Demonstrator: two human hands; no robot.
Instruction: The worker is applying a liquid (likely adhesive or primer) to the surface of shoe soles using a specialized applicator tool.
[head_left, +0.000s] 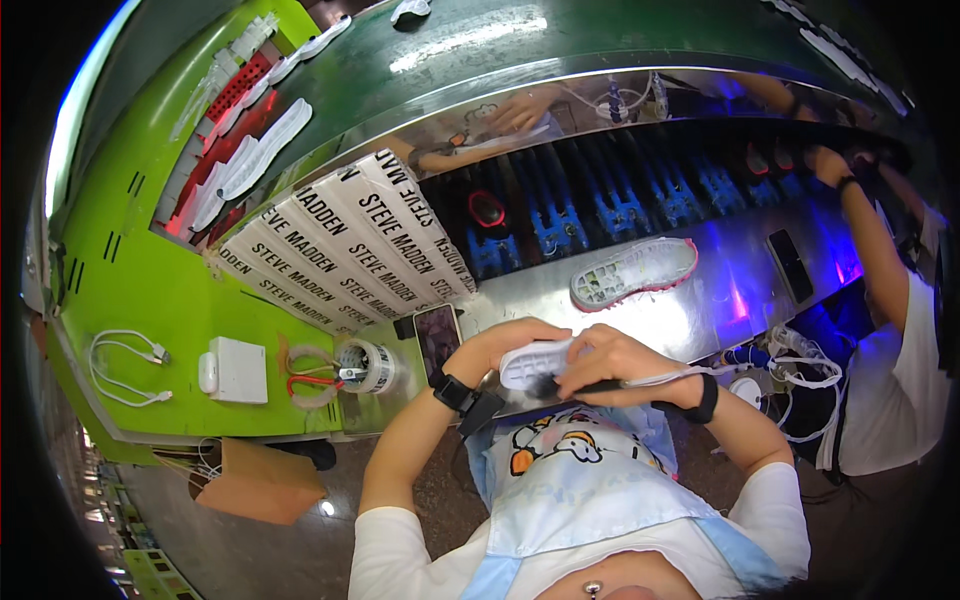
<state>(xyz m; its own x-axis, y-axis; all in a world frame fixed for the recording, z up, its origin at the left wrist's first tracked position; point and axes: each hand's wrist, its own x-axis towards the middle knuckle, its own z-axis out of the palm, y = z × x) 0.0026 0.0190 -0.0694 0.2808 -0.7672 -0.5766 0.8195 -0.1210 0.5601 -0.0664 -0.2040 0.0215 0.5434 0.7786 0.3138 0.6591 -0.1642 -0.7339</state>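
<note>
My left hand [497,343] grips a white shoe sole [525,368] close in front of my apron, its ribbed inner side facing up. My right hand [622,358] is closed around a brush [543,386] with dark bristles, which meet the sole's near edge. The dark handle runs out to the right, below my fingers. Part of the sole lies hidden behind my right fingers. Just beyond my hands, a second sole [637,273], grey-white with a red edge and a honeycombed heel, rests on the metal bench [655,318].
Left of my hands are a phone [437,342], a roll-shaped tool holder [366,368], red-handled scissors [312,380] and a printed white box [345,245]. Blue racks [622,212] line the bench's back, before a green conveyor [560,45]. A co-worker's arm [872,240] reaches in at right.
</note>
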